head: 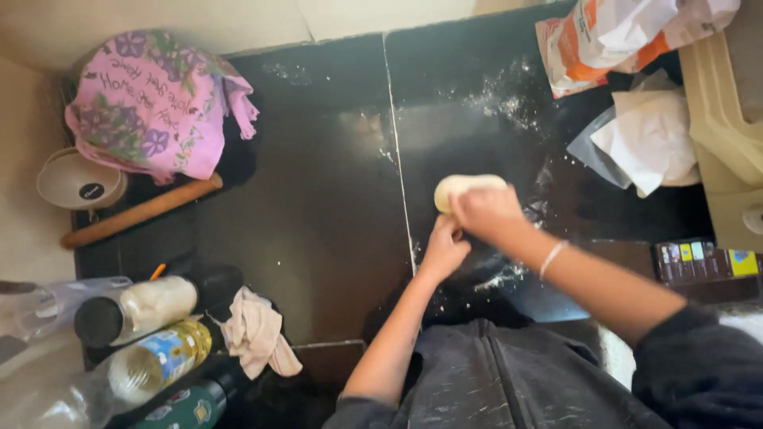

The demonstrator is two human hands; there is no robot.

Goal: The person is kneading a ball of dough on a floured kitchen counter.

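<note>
A pale lump of dough [461, 187] lies on the black countertop [318, 199], which is dusted with flour. My right hand [486, 213] presses down on the dough's near side, fingers curled over it. My left hand [443, 248] sits just below, its fingertips touching the dough's lower left edge. A thin white band circles my right wrist.
A wooden rolling pin [143, 211] lies at the left under a pink cloth-covered item [151, 99]. Jars and oil bottles [155, 334] stand at the lower left beside a crumpled rag [256, 332]. A flour bag [620, 36] and white paper [648, 139] sit at the upper right.
</note>
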